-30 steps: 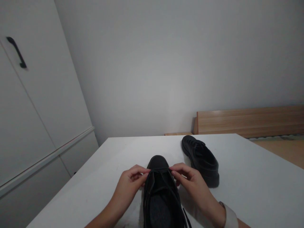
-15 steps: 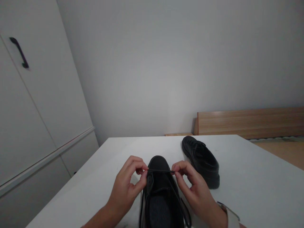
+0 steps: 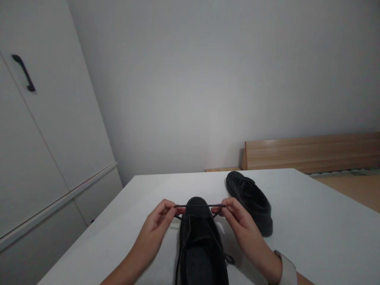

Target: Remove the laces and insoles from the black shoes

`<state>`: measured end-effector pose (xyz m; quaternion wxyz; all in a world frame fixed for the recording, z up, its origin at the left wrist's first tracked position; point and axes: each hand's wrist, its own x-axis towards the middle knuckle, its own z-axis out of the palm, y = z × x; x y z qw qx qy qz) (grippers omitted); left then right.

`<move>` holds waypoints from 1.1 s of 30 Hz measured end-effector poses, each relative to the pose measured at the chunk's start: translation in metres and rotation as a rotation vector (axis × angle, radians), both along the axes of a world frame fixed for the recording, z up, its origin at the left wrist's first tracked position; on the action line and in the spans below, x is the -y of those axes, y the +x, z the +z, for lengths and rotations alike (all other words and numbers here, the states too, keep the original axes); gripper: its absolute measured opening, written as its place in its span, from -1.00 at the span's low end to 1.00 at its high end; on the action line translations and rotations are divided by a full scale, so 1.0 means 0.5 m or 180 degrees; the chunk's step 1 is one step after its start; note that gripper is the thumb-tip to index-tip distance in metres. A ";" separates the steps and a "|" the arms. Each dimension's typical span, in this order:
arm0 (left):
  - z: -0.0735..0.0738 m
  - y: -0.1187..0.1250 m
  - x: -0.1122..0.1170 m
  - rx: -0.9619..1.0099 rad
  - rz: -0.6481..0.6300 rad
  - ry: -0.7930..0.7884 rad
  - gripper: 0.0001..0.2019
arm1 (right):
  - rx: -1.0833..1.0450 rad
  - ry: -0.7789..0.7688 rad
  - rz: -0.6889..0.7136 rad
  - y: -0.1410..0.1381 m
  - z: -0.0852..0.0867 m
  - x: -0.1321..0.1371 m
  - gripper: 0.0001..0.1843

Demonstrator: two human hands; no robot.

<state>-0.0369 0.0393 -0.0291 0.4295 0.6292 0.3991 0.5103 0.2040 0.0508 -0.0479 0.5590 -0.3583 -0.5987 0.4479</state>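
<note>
While the near black shoe points forward, the left hand and right hand pinch its shoelace between their fingers.

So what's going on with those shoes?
A person's left hand and right hand are pinching a dark shoelace, pulled straight between them over the toe of a black shoe. That shoe's opening faces the person. The other black shoe sits farther back to the right, on the same white table.

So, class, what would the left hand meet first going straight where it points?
Past the held lace, the left hand would probably meet the near shoe's toe, or pass above; depth is unclear.
</note>
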 end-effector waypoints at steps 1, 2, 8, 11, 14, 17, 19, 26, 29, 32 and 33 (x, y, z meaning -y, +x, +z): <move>0.002 -0.002 0.001 0.0194 0.0011 -0.0064 -0.70 | -0.0127 -0.0029 -0.0022 0.001 0.002 0.001 -0.69; 0.004 -0.005 0.002 0.0312 0.0022 -0.0081 -0.69 | -0.0202 -0.0016 -0.0051 0.002 0.006 0.003 -0.68; 0.016 -0.017 0.007 -0.0647 0.0724 0.0418 -0.73 | 0.0235 0.0174 -0.0535 0.010 0.022 0.012 -0.69; 0.010 -0.017 0.005 -0.1390 0.0664 0.0574 -0.80 | 0.0644 -0.0003 -0.0381 0.011 0.017 0.005 -0.72; 0.002 -0.015 0.002 -0.1704 0.0398 0.0471 -0.76 | 0.1029 -0.0047 -0.0218 0.011 0.007 -0.003 -0.79; 0.003 -0.014 0.000 -0.1595 0.0267 0.0211 -0.67 | 0.1263 0.0087 -0.0321 0.014 0.004 -0.006 -0.80; 0.007 -0.016 0.000 -0.1437 0.0204 0.0016 -0.62 | 0.1318 0.0262 -0.0488 0.015 0.009 -0.004 -0.83; 0.019 -0.031 -0.003 -0.0195 0.0238 -0.0278 -0.52 | 0.0704 0.0546 -0.1041 0.027 0.022 0.000 -0.93; 0.034 -0.024 0.006 0.0693 0.0145 -0.0381 -0.54 | 0.0009 0.0400 -0.1180 0.030 0.021 -0.001 -0.85; 0.048 -0.015 0.016 0.1346 -0.0093 -0.0587 -0.57 | -0.0768 0.0242 -0.1079 0.030 0.024 0.001 -0.78; 0.050 -0.014 0.017 0.1425 -0.0154 -0.0602 -0.60 | -0.0979 0.0178 -0.0999 0.029 0.025 0.002 -0.77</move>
